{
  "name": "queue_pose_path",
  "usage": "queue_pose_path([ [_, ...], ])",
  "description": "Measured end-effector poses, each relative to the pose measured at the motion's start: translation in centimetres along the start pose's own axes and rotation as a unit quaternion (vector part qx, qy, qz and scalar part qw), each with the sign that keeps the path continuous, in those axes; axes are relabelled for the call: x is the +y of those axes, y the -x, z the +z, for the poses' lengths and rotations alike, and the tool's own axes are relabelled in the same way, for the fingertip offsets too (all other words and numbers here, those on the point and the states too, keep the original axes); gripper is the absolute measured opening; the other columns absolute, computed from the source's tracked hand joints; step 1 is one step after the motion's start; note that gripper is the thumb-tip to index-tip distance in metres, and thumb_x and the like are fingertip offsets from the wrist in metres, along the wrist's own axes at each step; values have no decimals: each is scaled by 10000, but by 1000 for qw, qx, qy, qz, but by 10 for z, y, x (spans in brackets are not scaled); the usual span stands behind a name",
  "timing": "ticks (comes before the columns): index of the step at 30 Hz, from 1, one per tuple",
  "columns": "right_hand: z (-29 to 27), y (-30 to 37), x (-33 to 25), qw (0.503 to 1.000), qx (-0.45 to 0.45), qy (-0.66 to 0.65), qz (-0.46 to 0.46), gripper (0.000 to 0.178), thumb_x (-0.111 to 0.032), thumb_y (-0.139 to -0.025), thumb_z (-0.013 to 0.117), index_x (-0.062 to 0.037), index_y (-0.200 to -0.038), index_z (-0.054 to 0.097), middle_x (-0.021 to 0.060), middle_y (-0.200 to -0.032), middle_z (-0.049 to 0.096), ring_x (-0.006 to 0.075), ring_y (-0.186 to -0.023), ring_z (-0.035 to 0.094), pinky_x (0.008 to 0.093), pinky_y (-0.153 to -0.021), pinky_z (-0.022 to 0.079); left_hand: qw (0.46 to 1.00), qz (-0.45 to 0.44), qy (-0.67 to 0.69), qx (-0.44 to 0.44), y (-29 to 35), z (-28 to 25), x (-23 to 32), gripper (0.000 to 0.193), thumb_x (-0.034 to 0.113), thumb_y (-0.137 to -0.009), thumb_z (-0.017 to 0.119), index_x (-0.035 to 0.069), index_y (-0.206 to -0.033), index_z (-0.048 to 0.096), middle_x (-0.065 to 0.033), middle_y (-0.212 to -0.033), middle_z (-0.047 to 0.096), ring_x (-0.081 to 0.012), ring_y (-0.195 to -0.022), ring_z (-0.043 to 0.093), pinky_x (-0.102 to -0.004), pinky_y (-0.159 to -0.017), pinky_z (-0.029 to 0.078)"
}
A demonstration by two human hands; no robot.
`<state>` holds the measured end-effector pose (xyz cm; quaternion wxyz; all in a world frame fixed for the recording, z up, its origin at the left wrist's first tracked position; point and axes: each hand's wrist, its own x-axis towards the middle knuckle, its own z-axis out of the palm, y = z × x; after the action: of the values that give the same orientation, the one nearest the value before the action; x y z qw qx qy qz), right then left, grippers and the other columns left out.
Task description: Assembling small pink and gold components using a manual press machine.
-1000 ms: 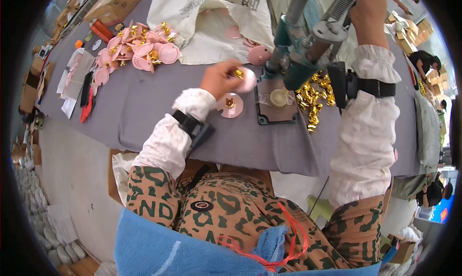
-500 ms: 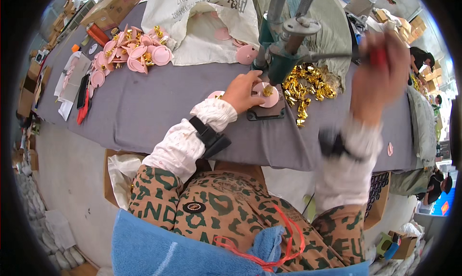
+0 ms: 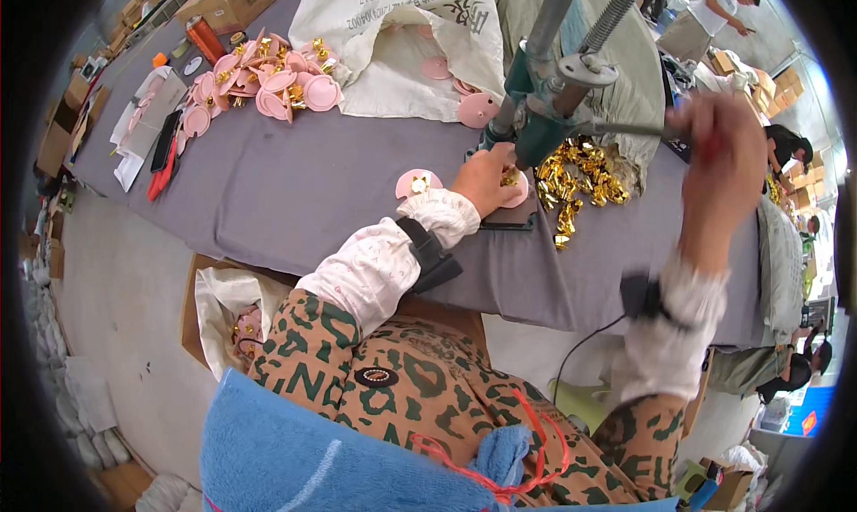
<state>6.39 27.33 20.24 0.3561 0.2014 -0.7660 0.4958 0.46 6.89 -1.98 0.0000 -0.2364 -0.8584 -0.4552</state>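
A green hand press (image 3: 538, 135) with a steel column stands on the table before me. At its dark base my left hand (image 3: 485, 182) has its fingers closed over a round pink disc (image 3: 521, 192) with gold metal on it. Another bit of pink shows above those fingers; whether it is a separate piece is hidden. My right hand (image 3: 725, 150), blurred, is wrapped around the red-handled end of the press lever (image 3: 632, 130). Beside my left wrist lies a pink disc with a gold fitting (image 3: 417, 184). Right of the press is a heap of gold metal pieces (image 3: 580, 180).
At the far left, pink discs (image 3: 268, 83) with gold fittings are piled up. A white woven sack (image 3: 393, 74) lies open behind the press, pink discs at its mouth. Red-handled scissors (image 3: 161, 177) and a phone (image 3: 165, 141) lie left. Other people are at the right.
The view has shifted, showing more of the pink disc by my left wrist. My left fingers now cover more of the disc at the press. My right hand stays on the lever.
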Motion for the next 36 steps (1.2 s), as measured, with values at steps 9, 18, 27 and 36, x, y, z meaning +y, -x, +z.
queue_pose_path([
  [9,68,-121,74,973,104,-193,77,213,-110,-861,463,11,-935,622,5,-645,528,82,-527,476,202,-476,371,998,11,60,30,7,-59,-17,454,167,-734,704,26,-1135,544,-134,-863,662,-237,-788,648,-326,-721,505],
  [18,31,-137,113,965,76,-203,146,274,-39,-809,584,-45,-1072,659,-59,-735,518,37,-591,448,191,-489,332,921,-68,-296,-243,28,-117,-37,389,378,-726,646,155,-1044,621,-160,-915,663,-356,-862,629,-434,-757,495],
  [27,32,-141,111,982,40,-145,115,309,-75,-929,465,90,-1176,549,7,-794,545,63,-690,510,159,-593,395,946,-195,-231,-120,188,-293,-73,332,328,-743,684,101,-981,636,-131,-746,620,-258,-674,602,-372,-601,456],
  [36,28,-136,103,976,53,-138,159,360,-97,-931,401,73,-1236,488,-7,-767,453,62,-622,426,152,-549,357,928,-201,-314,-2,191,-342,-113,549,364,-713,726,104,-1176,583,-137,-973,607,-280,-924,592,-375,-825,467],
])
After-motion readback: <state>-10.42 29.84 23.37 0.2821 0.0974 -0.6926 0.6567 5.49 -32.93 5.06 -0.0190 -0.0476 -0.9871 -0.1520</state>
